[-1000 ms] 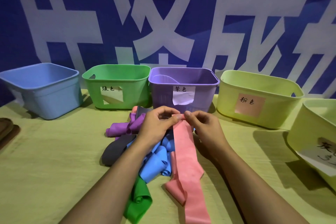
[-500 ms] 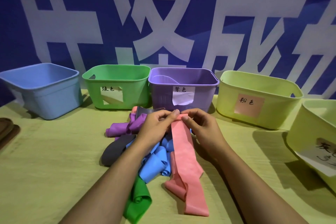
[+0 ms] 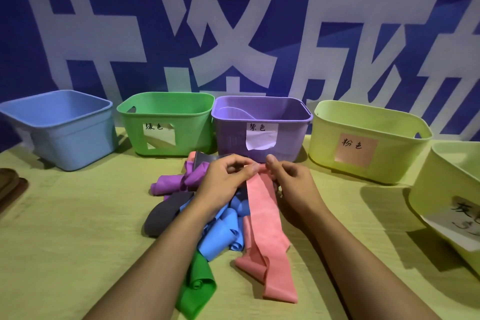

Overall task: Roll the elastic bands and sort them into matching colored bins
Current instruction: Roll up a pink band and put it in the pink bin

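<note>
- My grip: both hands pinch the far end of the pink band (image 3: 262, 205); the left hand (image 3: 223, 179) and right hand (image 3: 291, 182) meet fingertip to fingertip at about 12 o'clock of the pile, thumbs and forefingers curled on the band's edge where a first small turn seems to be forming.
- The pink band runs from that pinch toward 6 o'clock, flat over the desk (image 3: 65, 228), and ends in a loose fold near my right forearm.
- To do this step well, I judge I should keep the two pinches level so the roll starts square, turn both thumbs together, and hold light tension on the tail so the coil stays tight and does not cone.
- The tail lies against the blue band (image 3: 220, 234); I would lift slightly so it does not drag that one in.
- Purple band (image 3: 176, 183) and dark grey band (image 3: 166, 210) sit at 9 o'clock of my hands, the green band (image 3: 197, 286) at 7 o'clock.
- The bin with the pink label (image 3: 363, 138) waits at 2 o'clock, beside the purple bin (image 3: 262, 125); that is where the roll should go.
</note>
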